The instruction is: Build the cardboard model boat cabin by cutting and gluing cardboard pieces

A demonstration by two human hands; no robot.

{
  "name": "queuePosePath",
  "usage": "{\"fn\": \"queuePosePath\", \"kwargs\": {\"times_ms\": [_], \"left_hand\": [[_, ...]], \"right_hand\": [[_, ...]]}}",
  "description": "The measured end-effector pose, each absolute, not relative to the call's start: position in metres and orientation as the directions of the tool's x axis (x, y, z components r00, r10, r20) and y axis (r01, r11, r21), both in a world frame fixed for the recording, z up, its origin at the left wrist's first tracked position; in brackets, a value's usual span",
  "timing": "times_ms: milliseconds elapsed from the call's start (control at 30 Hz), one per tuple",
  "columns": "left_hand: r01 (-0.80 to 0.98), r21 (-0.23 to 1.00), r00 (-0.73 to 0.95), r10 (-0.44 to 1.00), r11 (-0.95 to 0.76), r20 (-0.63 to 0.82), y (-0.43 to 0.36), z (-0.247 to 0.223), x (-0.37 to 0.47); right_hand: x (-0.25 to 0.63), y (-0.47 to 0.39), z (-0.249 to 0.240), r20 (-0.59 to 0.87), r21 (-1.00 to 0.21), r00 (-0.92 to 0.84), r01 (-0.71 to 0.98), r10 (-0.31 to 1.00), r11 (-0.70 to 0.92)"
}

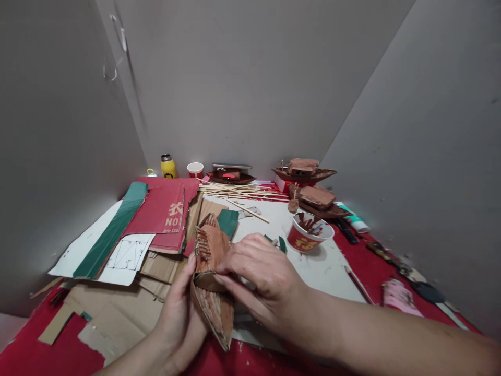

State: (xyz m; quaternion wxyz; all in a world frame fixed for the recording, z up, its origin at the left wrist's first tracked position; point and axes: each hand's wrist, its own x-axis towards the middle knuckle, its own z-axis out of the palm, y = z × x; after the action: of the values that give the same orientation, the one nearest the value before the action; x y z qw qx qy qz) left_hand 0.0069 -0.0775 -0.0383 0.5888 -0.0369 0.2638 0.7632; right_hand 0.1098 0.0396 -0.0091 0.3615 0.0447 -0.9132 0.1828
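A small cardboard boat model (215, 308), painted brown in part, is held upright on end, its pointed tip toward me. My left hand (183, 308) is wrapped round its left side and underside, thumb along the edge. With its fingers pinched, my right hand (262, 277) grips the edge of the curved roof (213, 250) at the boat's middle. Bare cardboard shows under the roof's edge. Behind my right hand stands a red and white paper cup (307, 237) smeared with brown paint.
Cardboard sheets (162, 209) and a drawn plan (127, 258) lie at left. Thin wooden sticks (242, 190) are spread at the back. More boat models (319, 198) stand at the back right. A yellow bottle (168, 167) is at the back left; tools (391, 261) line the right side.
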Motion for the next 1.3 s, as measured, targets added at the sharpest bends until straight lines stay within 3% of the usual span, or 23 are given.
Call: {"fn": "queuePosePath", "kwargs": {"times_ms": [333,633,1000,1167,1300], "left_hand": [[-0.912,0.380,-0.283,0.906,-0.153,-0.315,-0.078,-0.046,0.006],[-0.915,0.389,-0.267,0.887,-0.110,-0.377,-0.075,-0.037,0.006],[-0.881,0.462,-0.316,0.854,-0.102,-0.414,-0.085,-0.020,0.002],[-0.871,0.482,-0.309,0.866,-0.092,-0.393,-0.096,-0.023,-0.006],[-0.845,0.518,-0.324,0.900,-0.135,-0.292,-0.108,-0.040,-0.017]], "right_hand": [[0.109,0.039,-0.010,0.645,-0.314,-0.762,-0.197,0.056,0.929],[0.111,0.039,-0.008,0.636,-0.332,-0.768,-0.183,0.075,0.925],[0.142,0.041,0.034,0.683,-0.407,-0.710,-0.174,0.172,0.897],[0.175,0.048,0.027,0.580,-0.369,-0.789,-0.034,0.201,0.929],[0.200,0.061,-0.004,0.274,-0.301,-0.920,0.196,0.282,0.933]]}}
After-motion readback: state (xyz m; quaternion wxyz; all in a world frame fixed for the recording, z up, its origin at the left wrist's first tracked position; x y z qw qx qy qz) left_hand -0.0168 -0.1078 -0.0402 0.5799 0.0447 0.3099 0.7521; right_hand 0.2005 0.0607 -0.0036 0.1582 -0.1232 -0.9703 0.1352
